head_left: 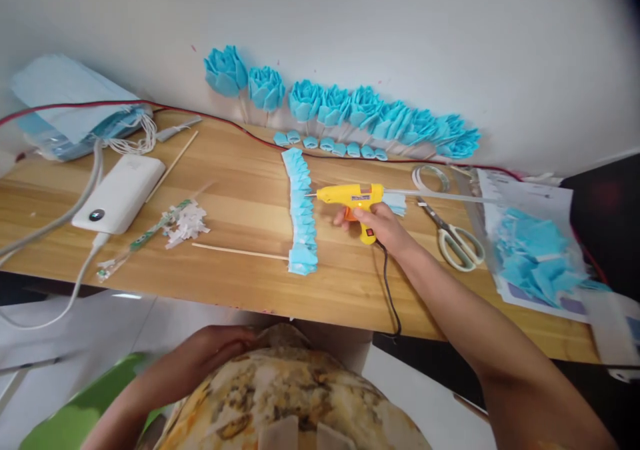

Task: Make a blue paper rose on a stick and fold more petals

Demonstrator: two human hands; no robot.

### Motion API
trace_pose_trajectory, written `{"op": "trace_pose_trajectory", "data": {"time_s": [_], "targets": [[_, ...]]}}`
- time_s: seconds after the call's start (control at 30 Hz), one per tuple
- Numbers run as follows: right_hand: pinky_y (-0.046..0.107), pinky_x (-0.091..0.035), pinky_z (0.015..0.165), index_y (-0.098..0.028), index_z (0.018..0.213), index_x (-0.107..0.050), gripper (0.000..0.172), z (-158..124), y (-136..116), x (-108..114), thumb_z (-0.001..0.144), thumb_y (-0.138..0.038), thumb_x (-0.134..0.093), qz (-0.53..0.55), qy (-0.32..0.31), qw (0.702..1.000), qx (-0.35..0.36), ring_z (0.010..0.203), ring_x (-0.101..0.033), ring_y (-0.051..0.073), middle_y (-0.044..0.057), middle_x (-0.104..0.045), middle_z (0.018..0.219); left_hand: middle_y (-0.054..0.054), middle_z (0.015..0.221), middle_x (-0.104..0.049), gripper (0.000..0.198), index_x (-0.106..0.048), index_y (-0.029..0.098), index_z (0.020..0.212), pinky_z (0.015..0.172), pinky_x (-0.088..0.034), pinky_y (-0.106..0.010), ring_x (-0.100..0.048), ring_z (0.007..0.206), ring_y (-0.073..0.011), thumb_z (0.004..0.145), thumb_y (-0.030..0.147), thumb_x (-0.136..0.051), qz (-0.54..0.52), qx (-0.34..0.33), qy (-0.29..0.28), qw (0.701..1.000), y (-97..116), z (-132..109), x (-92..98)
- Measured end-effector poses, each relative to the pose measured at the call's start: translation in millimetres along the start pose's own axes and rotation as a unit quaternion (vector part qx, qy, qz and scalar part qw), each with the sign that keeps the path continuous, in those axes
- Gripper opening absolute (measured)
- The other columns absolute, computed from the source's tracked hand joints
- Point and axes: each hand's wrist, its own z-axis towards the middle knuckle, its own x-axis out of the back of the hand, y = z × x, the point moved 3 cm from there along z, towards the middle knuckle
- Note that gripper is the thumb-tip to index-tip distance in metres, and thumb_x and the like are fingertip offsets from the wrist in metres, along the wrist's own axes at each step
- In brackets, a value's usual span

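My right hand (381,225) is closed around the grip of a yellow glue gun (351,198), whose nozzle points left at a long strip of overlapping blue paper petals (301,211) lying on the wooden table (240,170). A thin wooden stick (240,252) touches the strip's near end. My left hand (220,345) rests below the table edge on my patterned clothing, its fingers curled and mostly hidden. A clear glue stick (440,197) juts from the gun's back.
Blue paper roses (340,107) lean along the white wall, with small petals (330,145) below them. Scissors (455,237), a tape ring (430,177) and a bag of blue paper pieces (537,257) lie right. A white power bank (120,193), cables, paper scraps (184,223) and a blue stack (70,107) lie left.
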Motion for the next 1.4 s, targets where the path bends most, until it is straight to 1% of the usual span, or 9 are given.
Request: {"op": "trace_pose_trajectory", "data": {"time_s": [0.03,0.1,0.2,0.3,0.43,0.63,1.0,1.2,1.4], "targets": [[0.029,-0.054,0.074,-0.015,0.085,-0.075,0.047,1.4,-1.6,0.0,0.082,-0.061,-0.069,-0.004,0.002,1.0,-0.004,0.072,-0.066,0.016,0.009,-0.076,0.088,0.002,0.108,-0.078,0.027,-0.073,0.034,0.113,0.083,-0.06,-0.022,-0.074,0.094,-0.0168,0.1,0.04,-0.05,-0.017,0.006,-0.029,0.999,6.3,-6.5,7.4],[0.03,-0.054,0.075,-0.015,0.084,-0.075,0.046,4.1,-5.7,-0.4,0.083,-0.061,-0.068,-0.008,-0.001,1.0,-0.012,0.073,-0.066,0.017,0.009,-0.076,0.087,0.0,0.107,-0.078,0.026,-0.071,0.032,0.116,0.081,-0.06,-0.023,-0.074,0.093,-0.0176,0.1,0.035,-0.05,-0.023,-0.01,-0.005,1.0,18.4,-11.5,23.1],[0.031,-0.054,0.076,-0.015,0.084,-0.076,0.044,6.2,-11.5,-2.5,0.084,-0.059,-0.068,-0.014,-0.021,1.0,-0.017,0.072,-0.066,0.017,0.009,-0.076,0.086,0.001,0.094,-0.078,0.027,-0.068,0.032,0.114,0.068,-0.058,-0.02,-0.073,0.079,-0.0148,0.098,0.021,-0.049,-0.007,-0.1,0.126,0.987,36.2,-4.6,45.5],[0.031,-0.054,0.078,-0.016,0.084,-0.076,0.045,4.7,-12.0,-3.7,0.084,-0.06,-0.067,-0.02,-0.025,0.999,-0.011,0.075,-0.067,0.018,0.009,-0.076,0.089,0.001,0.091,-0.074,0.03,-0.065,0.03,0.104,0.071,-0.056,-0.022,-0.071,0.081,-0.013,0.095,0.009,-0.047,0.03,-0.186,0.247,0.951,48.0,10.8,63.7],[0.03,-0.055,0.071,-0.016,0.087,-0.075,0.048,-2.7,-5.0,0.0,0.082,-0.063,-0.069,-0.032,-0.008,0.999,-0.012,0.075,-0.067,0.018,0.009,-0.076,0.088,0.0,0.086,-0.069,0.021,-0.061,0.024,0.09,0.072,-0.053,-0.026,-0.067,0.082,-0.0145,0.094,0.008,-0.048,0.11,-0.203,0.331,0.915,46.3,36.1,78.3],[0.027,-0.052,0.063,-0.017,0.093,-0.072,0.037,-13.8,-3.1,8.7,0.086,-0.053,-0.07,-0.054,-0.064,0.996,-0.024,0.072,-0.065,0.015,0.008,-0.076,0.092,-0.005,0.103,-0.072,0.019,-0.065,0.023,0.108,0.086,-0.05,-0.038,-0.067,0.094,-0.0206,0.093,0.013,-0.059,0.219,-0.209,0.32,0.898,32.4,61.4,79.2],[0.027,-0.046,0.057,-0.016,0.093,-0.074,0.041,-11.2,-3.4,9.4,0.089,-0.056,-0.065,-0.071,-0.131,0.988,-0.028,0.066,-0.058,0.014,0.008,-0.075,0.089,-0.008,0.115,-0.069,0.016,-0.067,0.022,0.106,0.09,-0.05,-0.047,-0.063,0.106,-0.0271,0.092,0.015,-0.064,0.273,-0.211,0.339,0.875,38.7,64.8,84.0],[0.027,-0.045,0.059,-0.018,0.094,-0.075,0.039,-11.4,-2.1,14.9,0.09,-0.056,-0.064,-0.098,-0.159,0.982,-0.026,0.066,-0.058,0.014,0.005,-0.073,0.085,-0.009,0.117,-0.07,0.021,-0.065,0.024,0.115,0.092,-0.05,-0.046,-0.064,0.106,-0.0269,0.094,0.023,-0.062,0.266,-0.175,0.309,0.896,27.0,82.5,79.7],[0.027,-0.043,0.058,-0.022,0.095,-0.075,0.035,-12.7,1.6,19.1,0.092,-0.054,-0.062,-0.109,-0.168,0.979,-0.038,0.066,-0.056,0.014,0.002,-0.068,0.08,-0.008,0.117,-0.071,0.022,-0.065,0.024,0.116,0.092,-0.049,-0.044,-0.064,0.106,-0.0271,0.095,0.026,-0.061,0.262,-0.17,0.304,0.9,22.5,83.7,80.5]]}}
